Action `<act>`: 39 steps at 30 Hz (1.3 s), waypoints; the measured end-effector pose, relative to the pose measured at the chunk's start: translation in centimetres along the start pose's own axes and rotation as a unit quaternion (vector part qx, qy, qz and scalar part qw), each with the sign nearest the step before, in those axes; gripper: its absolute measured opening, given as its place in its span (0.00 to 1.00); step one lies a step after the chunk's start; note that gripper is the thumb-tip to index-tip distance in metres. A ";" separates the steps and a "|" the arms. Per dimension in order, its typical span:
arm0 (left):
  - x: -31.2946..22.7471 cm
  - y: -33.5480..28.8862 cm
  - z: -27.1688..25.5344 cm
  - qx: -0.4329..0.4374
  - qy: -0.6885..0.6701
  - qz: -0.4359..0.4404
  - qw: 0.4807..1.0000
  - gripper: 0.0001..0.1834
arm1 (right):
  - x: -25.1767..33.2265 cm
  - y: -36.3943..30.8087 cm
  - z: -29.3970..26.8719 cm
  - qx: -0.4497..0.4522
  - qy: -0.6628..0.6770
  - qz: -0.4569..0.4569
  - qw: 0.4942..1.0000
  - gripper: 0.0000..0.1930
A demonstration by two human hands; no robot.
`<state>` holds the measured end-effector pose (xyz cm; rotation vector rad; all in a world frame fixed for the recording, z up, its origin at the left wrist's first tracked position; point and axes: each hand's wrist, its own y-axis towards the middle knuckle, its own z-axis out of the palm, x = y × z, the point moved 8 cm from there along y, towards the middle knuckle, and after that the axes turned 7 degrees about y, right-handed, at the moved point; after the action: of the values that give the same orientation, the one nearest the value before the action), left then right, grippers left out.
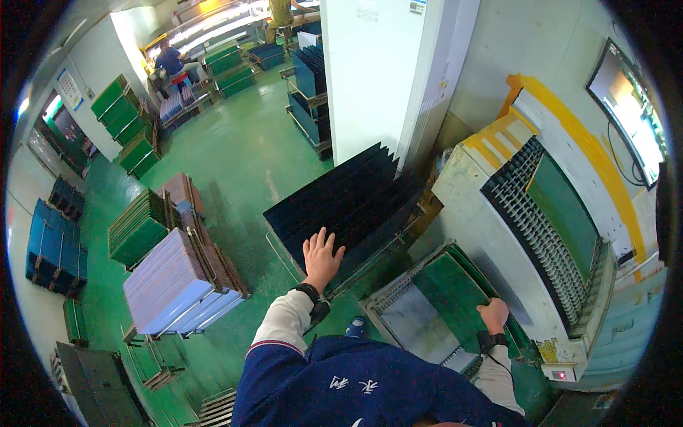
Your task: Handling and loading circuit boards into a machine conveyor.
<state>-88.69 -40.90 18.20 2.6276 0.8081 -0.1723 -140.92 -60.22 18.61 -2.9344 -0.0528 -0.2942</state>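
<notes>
My left hand (321,260) has its fingers spread over the near face of a row of dark, thin panels (334,199); I cannot tell whether it touches them. The panels stand on edge in a metal rack (370,267). Lower and to the right, my right hand (492,315) is closed at the right edge of a green panel (455,285). That panel lies tilted in a slotted frame (388,313), beside a greyish sheet (420,317). The fingertips of my right hand are partly hidden. Both wrists wear dark bands.
On the right is a machine with a roller conveyor (541,235) carrying a green panel, below a wall screen (626,107). A tall white cabinet (377,78) stands ahead. Racks of whitish panels (178,285) and green panels (139,228) stand left. People (174,60) work at the back.
</notes>
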 end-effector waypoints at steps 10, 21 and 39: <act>0.1 -0.1 0.2 -0.004 -0.001 0.004 1.000 0.27 | 0.0 -0.2 0.0 -0.004 0.007 -0.006 1.000 0.25; -0.1 0.1 0.4 0.004 -0.010 0.002 1.000 0.27 | -1.7 0.3 1.1 -0.050 -0.007 -0.028 0.998 0.20; 0.2 -0.2 0.3 0.006 -0.002 -0.003 1.000 0.27 | -0.2 0.0 0.4 -0.030 -0.011 -0.028 0.999 0.21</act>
<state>-88.61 -40.77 17.81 2.6356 0.8149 -0.1845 -141.02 -60.12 18.20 -3.0007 -0.1317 -0.2753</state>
